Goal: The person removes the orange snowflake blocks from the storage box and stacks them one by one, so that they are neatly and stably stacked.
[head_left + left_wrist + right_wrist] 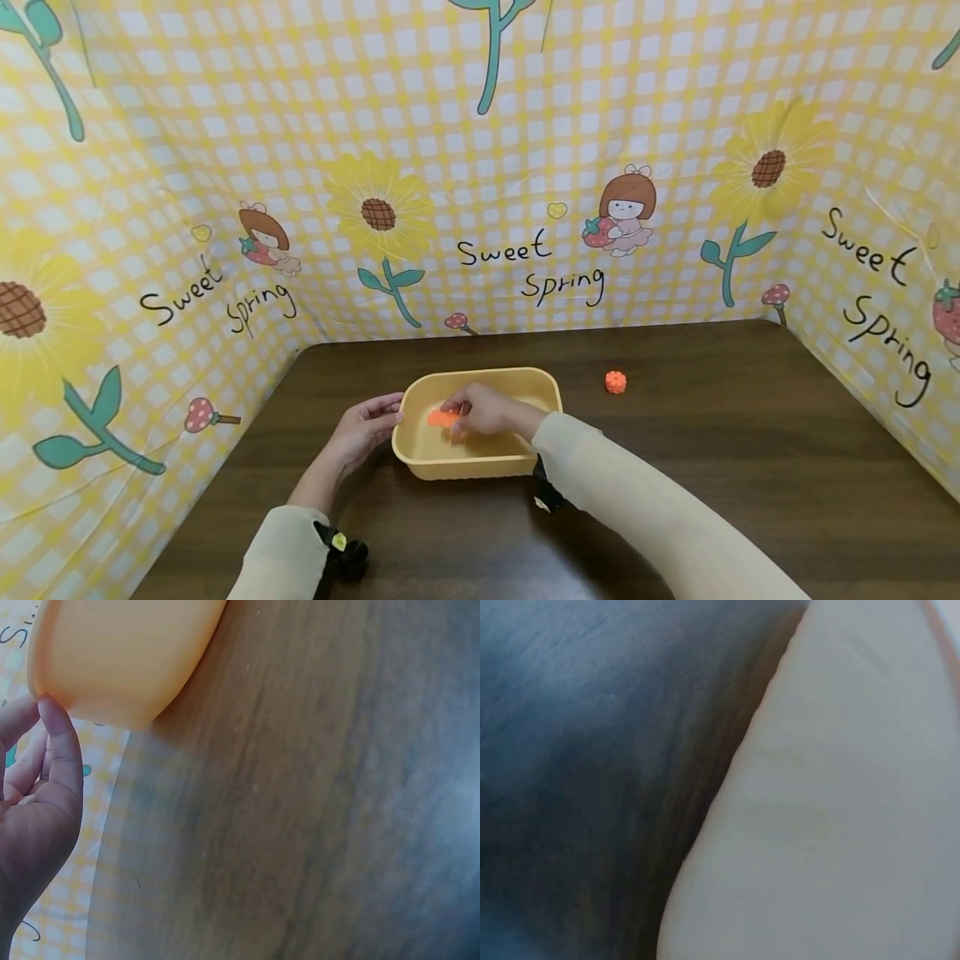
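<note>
A yellow plastic basin [480, 375] stands on a dark wooden table [712, 467]. My right hand [459, 410] reaches into the basin and pinches a small orange piece [438, 418] just above its floor. My left hand [392, 414] rests against the basin's left rim with relaxed fingers. In the left wrist view the thumb [60, 735] touches the basin's outer wall [120, 652]. The right wrist view shows only the pale basin wall [840, 825] and the table; the hand itself is out of that frame.
A second small orange knobbly piece [615, 382] lies on the table to the right of the basin. A yellow checked cloth with sunflowers [378, 212] walls the table in at the back and on both sides.
</note>
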A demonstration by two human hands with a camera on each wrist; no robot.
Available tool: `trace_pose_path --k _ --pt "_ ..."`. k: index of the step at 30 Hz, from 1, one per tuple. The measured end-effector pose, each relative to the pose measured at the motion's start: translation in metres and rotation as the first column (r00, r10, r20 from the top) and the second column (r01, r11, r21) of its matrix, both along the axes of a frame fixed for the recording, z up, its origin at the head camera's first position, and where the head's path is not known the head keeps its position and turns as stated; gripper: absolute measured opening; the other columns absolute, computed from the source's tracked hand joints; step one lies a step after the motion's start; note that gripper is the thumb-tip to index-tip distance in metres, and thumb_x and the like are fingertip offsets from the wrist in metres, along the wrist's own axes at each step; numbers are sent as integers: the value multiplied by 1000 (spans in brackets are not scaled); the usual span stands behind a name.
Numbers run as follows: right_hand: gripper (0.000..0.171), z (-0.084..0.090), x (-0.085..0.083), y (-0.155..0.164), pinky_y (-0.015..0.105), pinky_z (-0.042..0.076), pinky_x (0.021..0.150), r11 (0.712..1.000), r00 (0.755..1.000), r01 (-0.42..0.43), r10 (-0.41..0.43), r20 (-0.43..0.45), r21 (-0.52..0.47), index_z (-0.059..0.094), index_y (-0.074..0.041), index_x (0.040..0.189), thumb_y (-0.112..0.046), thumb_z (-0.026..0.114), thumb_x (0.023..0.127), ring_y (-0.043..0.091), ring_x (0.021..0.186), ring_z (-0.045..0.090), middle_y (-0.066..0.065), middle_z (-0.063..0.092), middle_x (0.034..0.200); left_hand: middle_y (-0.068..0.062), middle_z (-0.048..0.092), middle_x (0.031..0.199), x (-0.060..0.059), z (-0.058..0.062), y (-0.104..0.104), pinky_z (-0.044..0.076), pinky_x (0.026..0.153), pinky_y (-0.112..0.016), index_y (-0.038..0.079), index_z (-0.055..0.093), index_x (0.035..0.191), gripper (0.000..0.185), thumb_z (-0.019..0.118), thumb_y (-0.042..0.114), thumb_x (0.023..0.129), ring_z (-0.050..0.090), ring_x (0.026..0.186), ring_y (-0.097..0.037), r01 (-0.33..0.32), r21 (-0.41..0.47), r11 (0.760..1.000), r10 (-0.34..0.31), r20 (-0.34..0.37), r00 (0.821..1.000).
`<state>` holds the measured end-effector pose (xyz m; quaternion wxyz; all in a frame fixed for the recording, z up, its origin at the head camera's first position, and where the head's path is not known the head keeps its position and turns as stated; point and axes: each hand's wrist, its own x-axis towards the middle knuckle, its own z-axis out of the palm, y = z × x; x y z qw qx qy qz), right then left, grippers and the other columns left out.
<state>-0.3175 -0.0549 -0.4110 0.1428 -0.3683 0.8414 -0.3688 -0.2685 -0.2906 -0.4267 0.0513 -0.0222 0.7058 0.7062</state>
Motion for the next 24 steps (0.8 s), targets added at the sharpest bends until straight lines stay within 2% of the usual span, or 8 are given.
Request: trace_pose_path --k 4,10,12,19,24 --pt "33 2 2 6 21 44 69 1000 1000 -13 13 -5 -26 63 -9 108 -10 69 76 11 80 52 -3 61 93 -12 50 105 3 3 1 48 76 -29 -3 46 124 50 65 6 78 55 90 -15 2 6 1000 -2 15 1000" --pt "32 9 3 21 30 42 80 995 993 -70 63 -97 -71 59 -1 113 -7 63 81 22 92 51 9 58 105 -13 48 105 8 12 4 48 76 -29 -5 43 125 48 61 3 81 54 89 -15 34 6 999 -34 11 999" --pt "32 11 4 25 33 41 82 993 993 -72 63 -98 -89 58 0 113 -8 62 82 23 94 50 10 58 107 -13 49 105 8 11 4 48 75 -29 -5 43 125 48 61 3 81 55 88 -15 31 2 1000 -31 13 999" --pt "31 18 2 44 28 42 77 992 998 13 -21 -65 -126 59 -6 113 -16 62 83 18 93 48 2 54 105 -13 49 106 0 -1 -2 48 76 -29 -1 47 124 48 64 6 80 54 90 -17 1 -7 1000 0 20 1000" --pt "32 23 1 58 28 44 71 984 996 52 -63 -60 -170 60 -6 112 -17 62 83 17 86 49 1 54 99 -14 49 108 -3 -3 -3 48 77 -31 0 48 123 48 66 9 78 54 92 -19 -9 -21 1000 9 15 1000"
